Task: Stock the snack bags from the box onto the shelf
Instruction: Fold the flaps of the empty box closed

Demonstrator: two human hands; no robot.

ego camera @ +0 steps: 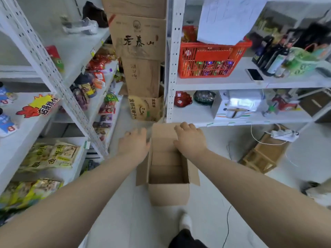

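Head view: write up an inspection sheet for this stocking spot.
Surface: white floor.
Job's things: box open on floor, inside looks empty; snack bags lie on left shelf.
Clutter: wooden crate on floor.
Hands: left hand at box's left flap, blurred; right hand fingers bent over far flap.
Cables: white cable by power strip; dark cable across floor.
Surroundings: stacked cartons; red basket on right shelving.

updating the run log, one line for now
box: open, looks empty | left hand: at left flap | right hand: on far flap | snack bags: on shelf
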